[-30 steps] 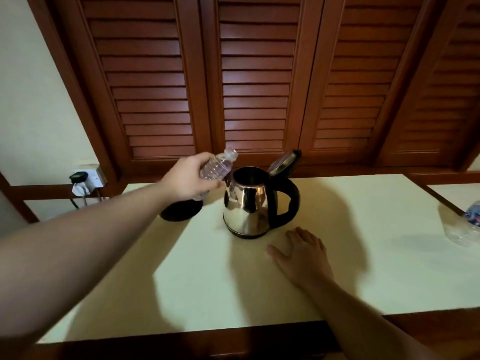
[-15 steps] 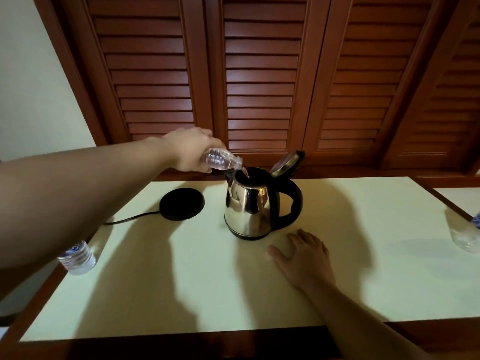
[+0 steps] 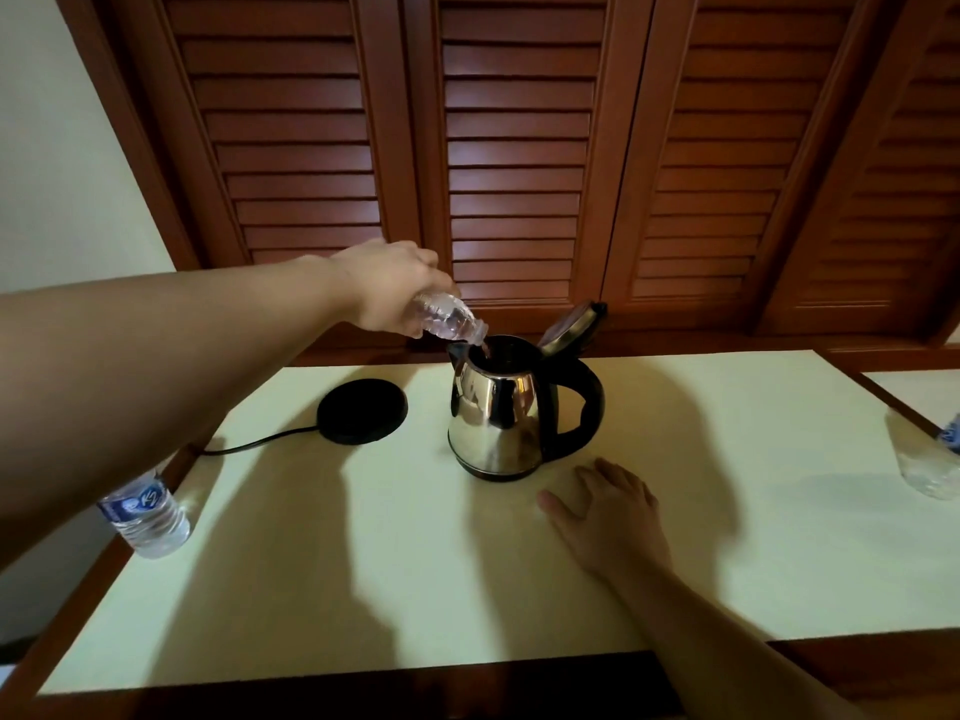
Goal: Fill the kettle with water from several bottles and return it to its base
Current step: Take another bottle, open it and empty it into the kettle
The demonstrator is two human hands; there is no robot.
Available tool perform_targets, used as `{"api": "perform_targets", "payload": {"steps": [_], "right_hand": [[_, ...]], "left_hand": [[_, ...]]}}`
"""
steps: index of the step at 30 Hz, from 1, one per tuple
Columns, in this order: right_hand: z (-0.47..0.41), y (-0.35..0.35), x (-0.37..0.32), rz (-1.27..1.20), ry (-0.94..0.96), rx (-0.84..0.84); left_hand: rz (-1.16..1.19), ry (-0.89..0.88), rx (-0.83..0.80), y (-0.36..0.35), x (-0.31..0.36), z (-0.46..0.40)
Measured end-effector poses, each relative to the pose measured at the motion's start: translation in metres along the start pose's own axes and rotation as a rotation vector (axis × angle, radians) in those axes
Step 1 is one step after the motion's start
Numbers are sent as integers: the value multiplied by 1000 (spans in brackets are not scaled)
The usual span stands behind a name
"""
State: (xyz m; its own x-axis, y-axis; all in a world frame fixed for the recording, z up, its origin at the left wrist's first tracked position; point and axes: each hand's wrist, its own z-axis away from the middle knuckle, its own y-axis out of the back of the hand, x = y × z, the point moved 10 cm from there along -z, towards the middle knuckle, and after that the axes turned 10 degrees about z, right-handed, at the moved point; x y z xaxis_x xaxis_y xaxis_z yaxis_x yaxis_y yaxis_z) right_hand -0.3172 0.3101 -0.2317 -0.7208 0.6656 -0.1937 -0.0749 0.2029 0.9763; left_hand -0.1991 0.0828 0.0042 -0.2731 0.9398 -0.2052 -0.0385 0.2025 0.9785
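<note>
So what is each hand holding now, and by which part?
The left hand holds a small water bottle by its lower body, tipped neck-down over the open kettle. The right hand holds nothing; it lies flat on the table.

The kettle (image 3: 496, 415) has a glossy, mirror-like metal body with a black plastic handle. At its 9 o'clock, the base (image 3: 362, 410) looks matt black. The bench (image 3: 363, 563) is smooth and pale, edged in wood. Behind, glossy wooden shutters (image 3: 519, 163).
</note>
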Motion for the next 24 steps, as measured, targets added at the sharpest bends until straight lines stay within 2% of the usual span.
{"api": "perform_targets", "payload": {"steps": [13, 24], "right_hand": [[-2, -3, 3, -3, -11, -1], [1, 3, -4, 17, 29, 7]], "left_hand": [[-11, -71, 45, 12, 7, -9], [-78, -134, 148, 36, 23, -8]]}}
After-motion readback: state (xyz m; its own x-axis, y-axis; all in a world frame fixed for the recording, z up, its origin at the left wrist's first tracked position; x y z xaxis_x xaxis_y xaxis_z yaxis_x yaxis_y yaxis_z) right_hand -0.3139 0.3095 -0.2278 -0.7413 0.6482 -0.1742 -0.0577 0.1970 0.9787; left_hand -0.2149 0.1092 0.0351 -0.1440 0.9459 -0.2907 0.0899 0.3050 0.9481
